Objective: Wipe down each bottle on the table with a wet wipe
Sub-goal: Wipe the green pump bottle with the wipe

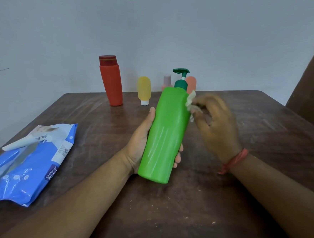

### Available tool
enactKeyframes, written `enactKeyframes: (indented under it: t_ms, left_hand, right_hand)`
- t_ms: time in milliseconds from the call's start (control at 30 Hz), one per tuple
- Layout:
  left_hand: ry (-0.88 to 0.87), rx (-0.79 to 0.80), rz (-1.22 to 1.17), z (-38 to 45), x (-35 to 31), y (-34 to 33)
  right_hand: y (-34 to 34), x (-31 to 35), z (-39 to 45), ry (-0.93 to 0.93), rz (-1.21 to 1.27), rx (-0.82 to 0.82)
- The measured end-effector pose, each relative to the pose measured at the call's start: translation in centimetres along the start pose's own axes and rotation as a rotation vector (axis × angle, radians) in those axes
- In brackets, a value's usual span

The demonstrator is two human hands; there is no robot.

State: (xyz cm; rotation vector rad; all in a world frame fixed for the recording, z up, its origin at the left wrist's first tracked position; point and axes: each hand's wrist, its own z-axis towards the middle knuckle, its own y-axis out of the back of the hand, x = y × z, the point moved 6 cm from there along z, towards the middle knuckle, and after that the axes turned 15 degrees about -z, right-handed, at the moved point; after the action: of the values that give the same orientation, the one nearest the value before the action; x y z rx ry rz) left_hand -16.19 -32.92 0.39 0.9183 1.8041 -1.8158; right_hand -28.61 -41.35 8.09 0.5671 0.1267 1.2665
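Your left hand (142, 136) grips the green pump bottle (164, 136); your right hand (215, 126) pinches a wet wipe (190, 102) against its right shoulder.

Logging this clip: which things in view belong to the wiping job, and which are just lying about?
Job: green pump bottle, wet wipe, wipes pack, red bottle, yellow tube, pink bottle, peach tube.
Lying about: crumbs on the table.

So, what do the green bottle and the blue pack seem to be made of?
Green bottle: probably smooth, glossy plastic; pale streaks of reflected light run down its side.
Blue pack: seemingly thin, shiny plastic film; it is creased and wrinkled, with bright glints.
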Motion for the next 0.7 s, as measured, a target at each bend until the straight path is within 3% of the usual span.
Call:
enactKeyframes:
  t_ms: [67, 200, 367, 533, 700]
  left_hand:
    - [0.012, 0.006, 0.000, 0.0, 0.1, -0.1]
    - [-0.006, -0.028, -0.010, -0.2, -0.1, 0.2]
    - [0.003, -0.006, 0.011, -0.1, 0.1, -0.1]
    - [-0.015, -0.031, -0.004, -0.2, -0.2, 0.4]
    - [-0.008, 0.013, 0.011, -0.1, 0.0, -0.1]
  right_hand:
    - [0.0, -0.4, 0.1, -0.058, 0.010, -0.026]
    - [-0.3, 1.7, -1.6, 0.223, -0.075, 0.086]
    - [-0.2, -0.2, 0.2, 0.015, -0.109, 0.029]
    - [-0.1, 1.7, -1.4, 0.212, -0.107, 0.086]
    - [0.1, 0.0, -0.3, -0.062, -0.025, 0.006]
